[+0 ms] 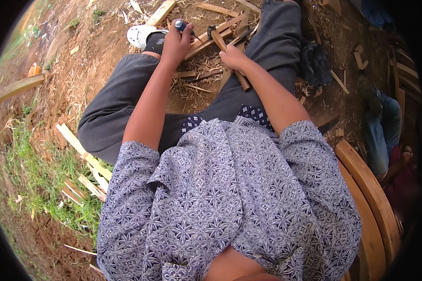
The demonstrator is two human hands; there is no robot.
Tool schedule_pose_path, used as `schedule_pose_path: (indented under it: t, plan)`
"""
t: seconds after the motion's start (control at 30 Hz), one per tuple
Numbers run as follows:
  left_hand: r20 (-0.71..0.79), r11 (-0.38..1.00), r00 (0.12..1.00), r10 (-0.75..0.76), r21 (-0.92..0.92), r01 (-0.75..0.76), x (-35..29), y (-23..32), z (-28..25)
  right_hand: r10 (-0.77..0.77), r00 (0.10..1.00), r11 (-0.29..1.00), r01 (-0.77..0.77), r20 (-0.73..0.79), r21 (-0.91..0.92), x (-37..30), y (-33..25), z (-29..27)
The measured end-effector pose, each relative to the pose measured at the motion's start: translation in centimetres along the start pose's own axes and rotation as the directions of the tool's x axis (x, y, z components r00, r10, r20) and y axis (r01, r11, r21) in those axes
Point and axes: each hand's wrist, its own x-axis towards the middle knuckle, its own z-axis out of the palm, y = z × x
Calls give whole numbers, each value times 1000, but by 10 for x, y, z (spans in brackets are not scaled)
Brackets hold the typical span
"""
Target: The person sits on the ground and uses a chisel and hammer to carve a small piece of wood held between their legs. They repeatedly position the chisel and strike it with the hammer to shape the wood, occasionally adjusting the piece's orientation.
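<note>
My left hand [176, 46] is closed round the dark handle of a chisel [180, 25]. Its rounded pale-blue butt shows above the fingers, and its thin shaft slants down to the right toward a length of wood [229, 22]. Whether the tip touches the wood I cannot tell. In my right hand [233, 59] is a hammer [218, 39], gripped partway along its wooden handle. The small dark head points up and away, just right of the chisel, and the handle's end sticks out below my fist. The wood lies on the ground between my legs.
Wood shavings and offcuts [218, 8] litter the brown soil. A black plastic bag [314, 64] lies right of my leg. Pale strips [82, 150] rest on grass at left. Curved wooden pieces [370, 196] stand at lower right, near another person's jeans [382, 136].
</note>
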Motion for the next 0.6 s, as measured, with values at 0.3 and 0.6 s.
schedule_pose_path:
  t: [0.3, 0.6]
  plan:
    - [-10, 999, 1000, -10, -37, 9, 0, 0, 0, -9, 1000, 1000, 9, 1, -22, 0, -1, 0]
    - [-8, 1000, 1000, 2, 27, -2, 0, 0, -3, -15, 1000, 1000, 15, -10, -8, -1, -1, -1]
